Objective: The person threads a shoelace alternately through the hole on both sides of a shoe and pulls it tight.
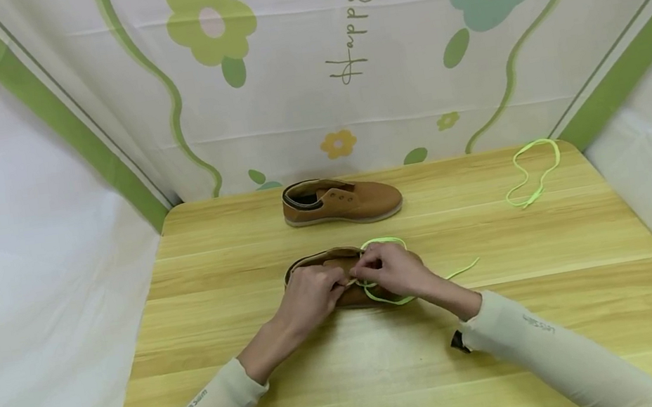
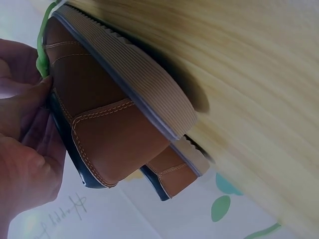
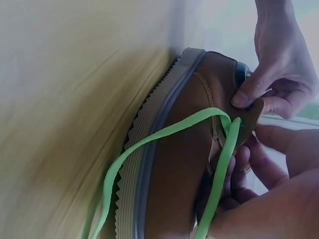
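A brown leather shoe (image 1: pixel 340 252) rests on its sole on the table, heel to the left. A bright green shoelace (image 3: pixel 164 130) passes through an eyelet near the edge of its flap (image 3: pixel 247 119), with loops lying over the shoe. My left hand (image 1: pixel 313 296) pinches this eyelet flap, thumb on its outer face beside the lace. Close against it, my right hand (image 1: pixel 392 268) has curled fingers pinching at the flap's inner edge, where the far loop of lace runs in behind them. The lace end between those fingers is hidden.
Behind stands a matching brown shoe (image 1: pixel 358 202) with bare eyelets. Another green lace (image 1: pixel 542 173) lies loosely looped at the table's back right. The wooden table (image 1: pixel 195 267) meets a white patterned curtain (image 1: pixel 290 95) at the back.
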Demonstrator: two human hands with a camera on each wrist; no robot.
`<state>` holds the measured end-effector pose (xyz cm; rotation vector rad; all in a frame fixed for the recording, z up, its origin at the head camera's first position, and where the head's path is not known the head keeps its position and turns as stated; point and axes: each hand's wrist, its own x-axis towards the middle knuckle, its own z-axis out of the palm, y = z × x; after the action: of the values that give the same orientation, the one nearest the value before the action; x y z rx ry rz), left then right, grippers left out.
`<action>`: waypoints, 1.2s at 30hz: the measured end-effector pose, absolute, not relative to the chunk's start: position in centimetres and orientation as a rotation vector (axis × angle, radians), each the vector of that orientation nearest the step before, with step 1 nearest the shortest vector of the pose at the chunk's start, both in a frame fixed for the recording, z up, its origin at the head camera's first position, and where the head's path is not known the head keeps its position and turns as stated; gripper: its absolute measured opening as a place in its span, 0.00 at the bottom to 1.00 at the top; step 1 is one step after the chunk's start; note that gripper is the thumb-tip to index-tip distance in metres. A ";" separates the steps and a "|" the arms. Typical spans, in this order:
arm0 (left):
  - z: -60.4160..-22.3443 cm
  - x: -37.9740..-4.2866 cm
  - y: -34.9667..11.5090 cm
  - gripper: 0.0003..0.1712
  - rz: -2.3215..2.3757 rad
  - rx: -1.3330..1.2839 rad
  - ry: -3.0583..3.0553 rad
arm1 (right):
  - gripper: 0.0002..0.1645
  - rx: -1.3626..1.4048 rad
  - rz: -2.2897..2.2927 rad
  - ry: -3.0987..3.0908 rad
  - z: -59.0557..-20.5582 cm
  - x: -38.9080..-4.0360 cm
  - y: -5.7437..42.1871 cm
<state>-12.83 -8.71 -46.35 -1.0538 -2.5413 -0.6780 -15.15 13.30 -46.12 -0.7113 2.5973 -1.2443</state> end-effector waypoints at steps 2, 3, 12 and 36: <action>-46.3 -12.9 -8.7 0.11 -0.689 -1.036 -2.552 | 0.10 -0.744 -1.245 2.629 -46.3 -15.1 13.2; -46.3 -12.9 -8.7 0.11 -0.695 -1.028 -2.556 | 0.11 -0.758 -1.246 2.639 -46.3 -15.1 13.1; -46.0 -13.0 -8.7 0.10 -0.779 -0.972 -2.610 | 0.08 -0.691 -1.377 2.587 -46.3 -15.2 13.3; -45.5 -14.6 -8.9 0.05 -1.076 -0.793 -2.919 | 0.11 -0.416 -1.946 2.015 -46.5 -17.5 15.2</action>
<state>-14.63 -8.86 -45.48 -0.7926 -2.9192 -1.0763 -17.50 15.22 -46.49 -0.4158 2.0155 -1.9464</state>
